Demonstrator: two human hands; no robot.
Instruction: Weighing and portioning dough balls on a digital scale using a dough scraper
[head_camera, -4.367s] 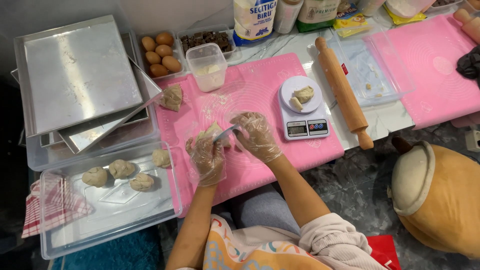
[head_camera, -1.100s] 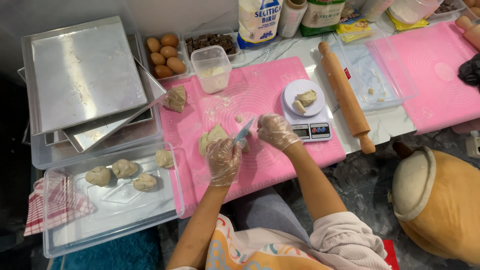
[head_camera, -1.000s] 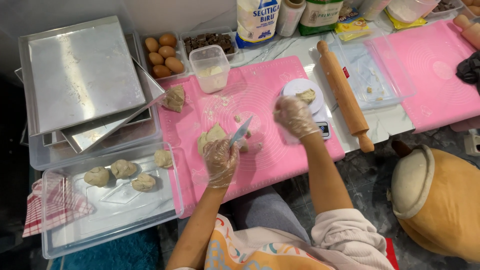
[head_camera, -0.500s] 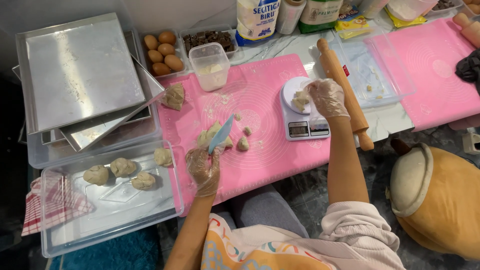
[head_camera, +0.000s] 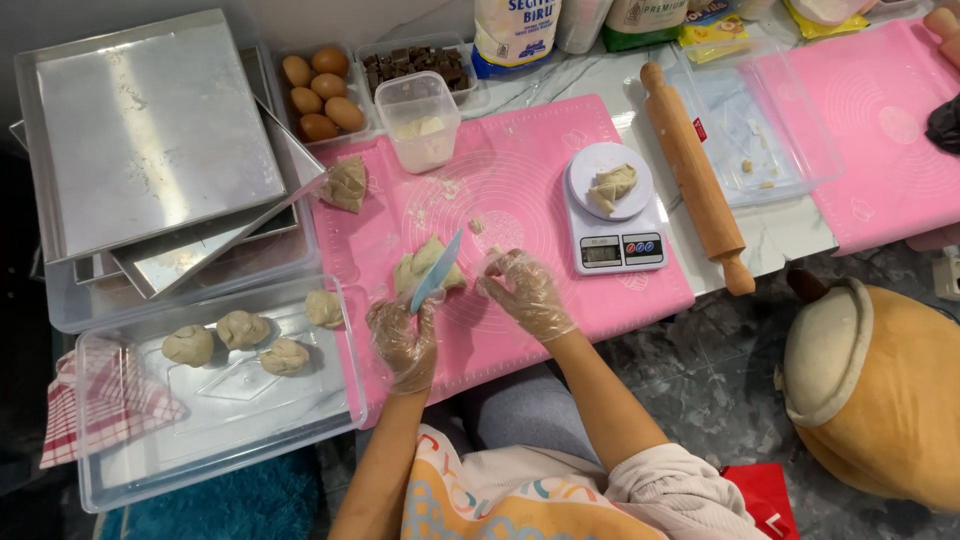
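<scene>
Both my hands wear clear plastic gloves over a pink silicone mat (head_camera: 530, 190). My left hand (head_camera: 403, 340) grips a light blue plastic scraper (head_camera: 437, 270), its blade lying across a lump of pale dough (head_camera: 425, 262). My right hand (head_camera: 525, 292) hovers just right of that dough with fingers loosely spread and nothing clearly in them. A small dough scrap (head_camera: 477, 226) lies above the lump. A white kitchen scale (head_camera: 612, 208) to the right carries a piece of dough (head_camera: 612, 186).
A clear tray (head_camera: 215, 400) at the left holds several dough balls. Stacked metal trays (head_camera: 150, 130), eggs (head_camera: 318, 85), a plastic cup (head_camera: 418, 120), a wooden rolling pin (head_camera: 695, 175), another dough lump (head_camera: 347, 184) and a second pink mat (head_camera: 880, 120) surround the work area.
My right hand went to the scale, left dough on it, and came back beside the lump. My left hand kept the scraper on the dough.
</scene>
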